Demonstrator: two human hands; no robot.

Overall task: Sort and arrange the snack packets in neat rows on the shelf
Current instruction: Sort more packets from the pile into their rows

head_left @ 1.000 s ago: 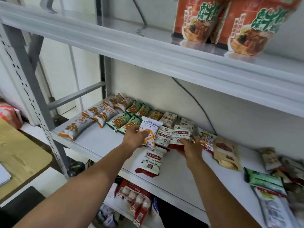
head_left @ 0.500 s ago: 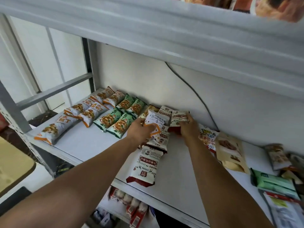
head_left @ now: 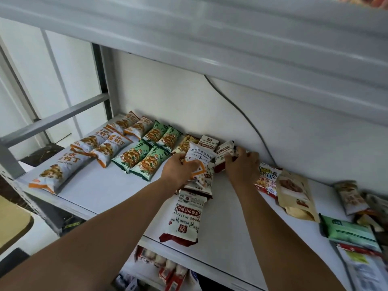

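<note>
Forearms reach in from the near edge of the shelf (head_left: 100, 192); nearest along it lies a white-and-maroon packet (head_left: 185, 217), lengthwise and alone, with a second of its kind (head_left: 204, 181) partly tucked under the left hand (head_left: 178, 171); that hand is closed round a white packet with an orange stripe (head_left: 198, 162), thumb on top and its upper end lifted clear of the pile; the right hand (head_left: 241, 164), just beside it, has its fingers curled over a third maroon packet (head_left: 225, 153) and seems to press it toward the wall (head_left: 294, 139), though whether it truly grips I cannot tell; behind them a fourth (head_left: 209, 141) sits against the wall. To the left the orange packets (head_left: 100, 143) and green packets (head_left: 151, 152) lie in paired rows already; to the right loose bags (head_left: 294, 192) wait in a heap. Good practice, as I judge it: seat the maroon packet square against the wall first; lay the rest end to end in front, print one way, edges touching; keep the striped packet out of this column, since it is a different sort; slide, do not drop, lest the green row shift.
</note>
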